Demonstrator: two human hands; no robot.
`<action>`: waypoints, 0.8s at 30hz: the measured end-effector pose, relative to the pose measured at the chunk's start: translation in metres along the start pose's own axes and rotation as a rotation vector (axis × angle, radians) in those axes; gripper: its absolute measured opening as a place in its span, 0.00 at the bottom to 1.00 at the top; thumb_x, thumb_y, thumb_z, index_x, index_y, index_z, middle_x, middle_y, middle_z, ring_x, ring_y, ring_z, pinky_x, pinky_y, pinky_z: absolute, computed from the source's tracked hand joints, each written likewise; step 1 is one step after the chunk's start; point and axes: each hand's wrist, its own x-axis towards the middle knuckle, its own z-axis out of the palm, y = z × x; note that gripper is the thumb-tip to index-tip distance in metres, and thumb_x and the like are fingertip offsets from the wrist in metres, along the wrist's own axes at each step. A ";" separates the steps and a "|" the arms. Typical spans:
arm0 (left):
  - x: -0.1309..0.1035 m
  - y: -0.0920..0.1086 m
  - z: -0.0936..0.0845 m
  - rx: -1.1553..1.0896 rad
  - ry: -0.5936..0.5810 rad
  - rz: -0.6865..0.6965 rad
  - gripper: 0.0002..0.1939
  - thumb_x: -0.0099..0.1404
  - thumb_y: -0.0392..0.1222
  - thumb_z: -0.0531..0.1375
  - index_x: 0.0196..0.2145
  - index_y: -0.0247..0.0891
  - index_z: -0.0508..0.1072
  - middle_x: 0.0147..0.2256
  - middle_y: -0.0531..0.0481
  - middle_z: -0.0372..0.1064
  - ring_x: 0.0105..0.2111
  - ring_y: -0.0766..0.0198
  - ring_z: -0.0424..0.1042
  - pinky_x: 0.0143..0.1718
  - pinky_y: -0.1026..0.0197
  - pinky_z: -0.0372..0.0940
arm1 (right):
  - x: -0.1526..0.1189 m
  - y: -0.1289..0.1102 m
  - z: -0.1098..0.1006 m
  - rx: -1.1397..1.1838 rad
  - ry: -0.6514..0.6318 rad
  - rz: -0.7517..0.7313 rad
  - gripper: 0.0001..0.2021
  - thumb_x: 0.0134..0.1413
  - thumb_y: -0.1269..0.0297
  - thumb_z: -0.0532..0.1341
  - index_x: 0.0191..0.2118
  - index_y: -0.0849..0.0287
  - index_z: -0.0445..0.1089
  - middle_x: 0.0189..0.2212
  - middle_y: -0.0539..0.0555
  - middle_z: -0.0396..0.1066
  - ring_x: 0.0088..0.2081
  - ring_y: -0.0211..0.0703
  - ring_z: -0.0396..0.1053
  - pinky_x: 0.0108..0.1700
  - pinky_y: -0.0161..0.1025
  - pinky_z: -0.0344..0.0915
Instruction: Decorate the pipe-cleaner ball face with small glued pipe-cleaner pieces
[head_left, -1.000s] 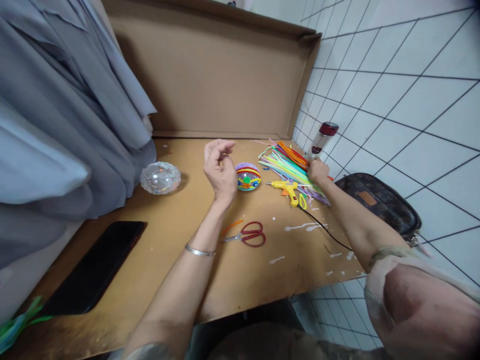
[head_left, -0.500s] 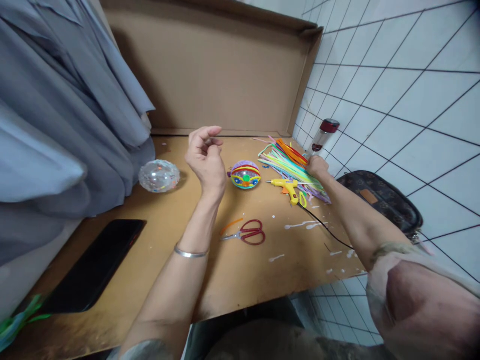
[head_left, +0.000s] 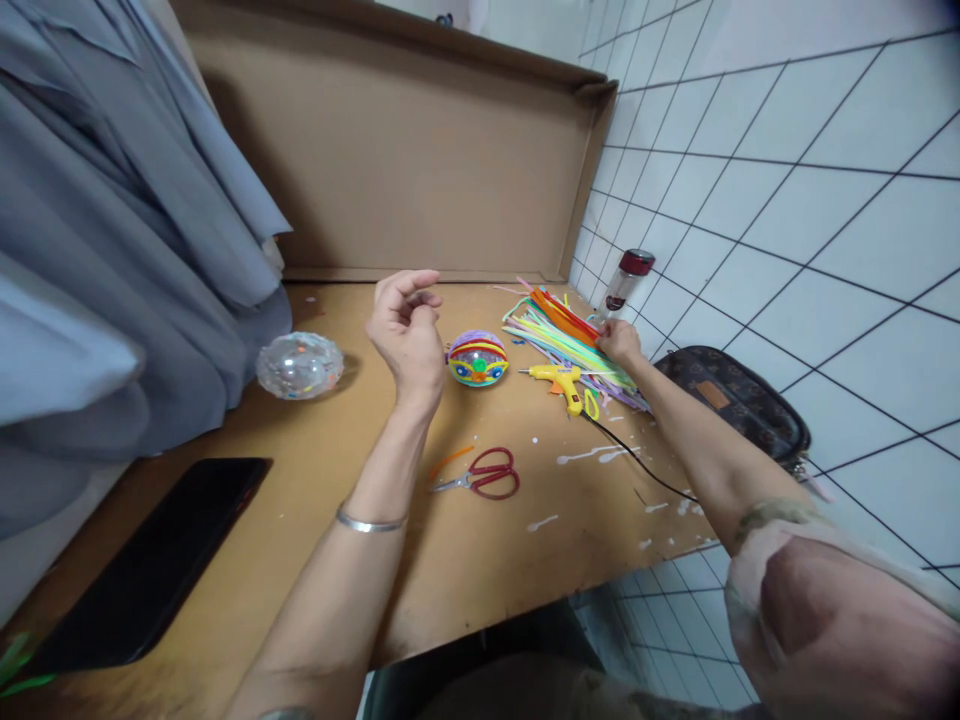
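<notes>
My left hand (head_left: 409, 335) is raised above the table, its fingers loosely curled, with a gap between thumb and forefinger and nothing visible between them. Just right of it sits a clear ball (head_left: 478, 358) decorated with coloured pipe cleaners. My right hand (head_left: 619, 342) is at the right end of a pile of pipe cleaners (head_left: 570, 340), its fingers closed on the orange-red ones; the exact grip is partly hidden. In front of the pile lies a yellow hot glue gun (head_left: 559, 380). Red-handled scissors (head_left: 491, 474) rest nearer me, beside a short orange strip (head_left: 452, 460).
A second clear ball (head_left: 300, 366) stands at the left by a grey cloth (head_left: 150, 250). A black phone-like slab (head_left: 150, 565) lies front left. On the right are a red-capped bottle (head_left: 626, 280), a dark bag (head_left: 731, 400) and the glue gun's cord (head_left: 637, 462). Cardboard (head_left: 390, 160) stands behind.
My view has shifted slightly, so the table things appear further left and lower. My right hand has moved a little relative to the pipe cleaners; my left hand keeps its curled pose.
</notes>
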 end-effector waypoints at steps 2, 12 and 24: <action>0.000 0.000 0.000 -0.006 -0.001 -0.002 0.19 0.53 0.26 0.53 0.37 0.41 0.76 0.38 0.52 0.74 0.32 0.70 0.73 0.36 0.67 0.71 | -0.004 -0.001 0.001 0.006 -0.020 -0.015 0.12 0.57 0.70 0.63 0.45 0.57 0.79 0.43 0.56 0.81 0.46 0.47 0.76 0.42 0.35 0.69; -0.001 0.000 0.000 0.005 -0.033 -0.031 0.17 0.53 0.27 0.54 0.37 0.41 0.76 0.39 0.51 0.73 0.32 0.70 0.73 0.36 0.67 0.71 | -0.016 -0.005 0.004 -0.001 -0.024 -0.069 0.10 0.57 0.71 0.62 0.42 0.56 0.80 0.45 0.58 0.80 0.46 0.51 0.76 0.43 0.37 0.69; 0.001 -0.003 -0.002 0.002 -0.022 -0.031 0.18 0.54 0.25 0.54 0.37 0.41 0.76 0.40 0.51 0.74 0.33 0.69 0.74 0.37 0.66 0.72 | 0.001 0.003 0.002 0.027 0.050 0.052 0.18 0.69 0.67 0.50 0.56 0.61 0.72 0.53 0.67 0.77 0.51 0.55 0.74 0.49 0.43 0.68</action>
